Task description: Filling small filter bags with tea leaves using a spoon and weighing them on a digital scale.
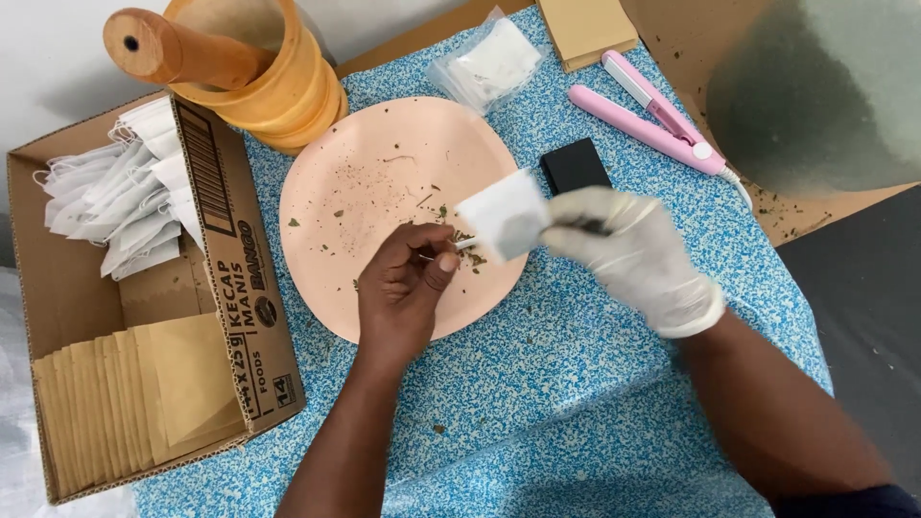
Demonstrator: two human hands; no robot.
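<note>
My bare left hand (411,278) hovers over a round pink plate (365,153) dotted with dried green herb flakes, its fingers pinched on a thin white string or tag end that runs to a small white filter bag (506,216). My right hand (638,254), in a white glove, holds that bag by its right edge just above the plate's right rim. A dark patch shows through the lower part of the bag.
A cardboard box (235,278) at left holds white bags and tan paper envelopes. A wooden mortar (288,86) with pestle (177,48) stands behind the plate. A clear pouch of white bags (489,62), a pink heat sealer (652,115) and a small black box (574,165) lie on the blue speckled cloth.
</note>
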